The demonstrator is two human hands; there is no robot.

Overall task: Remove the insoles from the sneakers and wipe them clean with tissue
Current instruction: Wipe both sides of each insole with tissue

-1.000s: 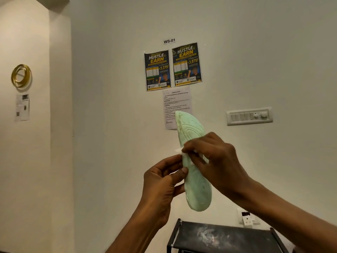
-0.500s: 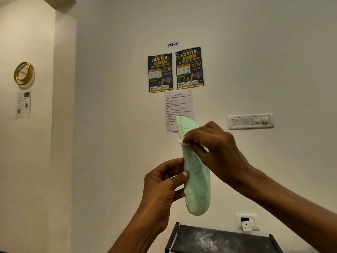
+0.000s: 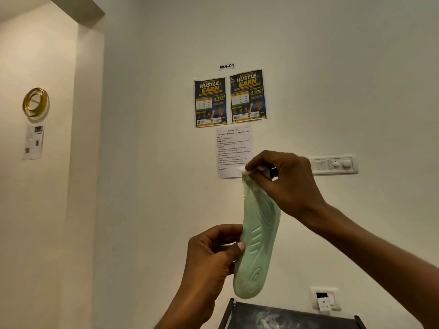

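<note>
Background: pale wall (image 3: pixel 308 55) with two posters (image 3: pixel 229 99), a printed task sheet (image 3: pixel 231 148), a switch panel (image 3: pixel 332 165) and a socket (image 3: pixel 324 299); dark rack top (image 3: pixel 297 317) at the bottom edge.
Insole position: insole (image 3: pixel 259 238) is held in the air in front of the wall, above the rack and touching nothing but the hands.
Long axis: near upright, rounded end down, upper end tucked under the right fingers.
Left hand: left hand (image 3: pixel 213 252) holds the lower-middle of the left edge; grip is a pinch, thumb on the near face, fingers behind.
Right hand: right hand (image 3: pixel 287 184) sits at the top end; grip is pressed together on the tissue (image 3: pixel 244 170), a small white wad against the insole tip.
Key relation: almost the whole insole lies below the right grip, and the left grip sits about halfway down that line.
Next move (judgement): wipe downward along the axis; the left pinch is the anchor and probably has to shift before the tissue passes it.
Nearer hand: right is on the work end, left only supports.
Insole look: pale mint green, soft foam, moulded ribs mid-length, swirl near the bottom, slightly bowed.
Dirt: none I can make out.
Sneakers: not in view.
</note>
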